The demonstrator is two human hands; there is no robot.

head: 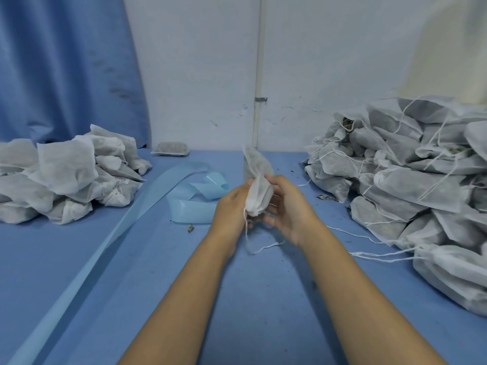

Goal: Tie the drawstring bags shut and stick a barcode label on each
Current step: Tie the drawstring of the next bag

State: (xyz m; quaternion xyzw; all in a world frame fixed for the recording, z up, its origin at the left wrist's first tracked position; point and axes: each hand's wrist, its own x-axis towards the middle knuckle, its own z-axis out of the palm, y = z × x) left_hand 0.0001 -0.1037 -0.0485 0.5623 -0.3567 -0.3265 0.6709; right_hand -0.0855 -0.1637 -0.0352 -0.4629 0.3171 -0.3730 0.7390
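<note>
Both hands, left hand and right hand, grip the bag, fingers curled round its neck; the string should be cinched snugly before knotting.

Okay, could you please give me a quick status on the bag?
Left hand and right hand grip bag. String hangs loose. Nothing in the way.
</note>
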